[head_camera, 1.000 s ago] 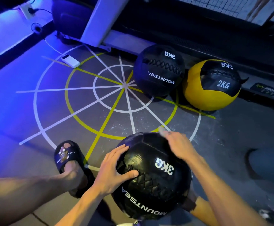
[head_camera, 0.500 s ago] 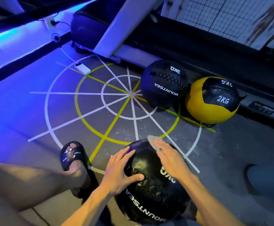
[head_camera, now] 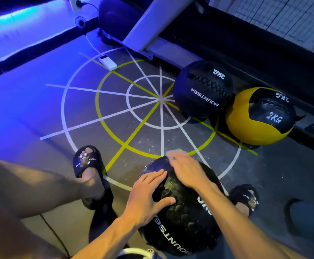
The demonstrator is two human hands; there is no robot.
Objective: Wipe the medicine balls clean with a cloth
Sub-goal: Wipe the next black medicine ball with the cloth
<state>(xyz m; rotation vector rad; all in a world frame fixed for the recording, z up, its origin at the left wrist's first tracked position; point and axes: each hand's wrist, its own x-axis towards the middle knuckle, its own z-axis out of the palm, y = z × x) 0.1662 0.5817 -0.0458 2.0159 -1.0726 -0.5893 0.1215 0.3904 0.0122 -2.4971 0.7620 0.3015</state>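
Floor [head_camera: 40,113] with painted circles; near black medicine ball [head_camera: 188,212] at 6 o'clock, bottom cut off. Left hand [head_camera: 148,195] rests spread on it. Right hand [head_camera: 188,171] presses blurred cloth [head_camera: 176,151] flat, nearer the left hand than before.

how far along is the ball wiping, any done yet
Nothing shows as finished. In hand: the left hand steadies the near black ball while the right hand presses a cloth on its top. Left: the far black ball and yellow ball, untouched.
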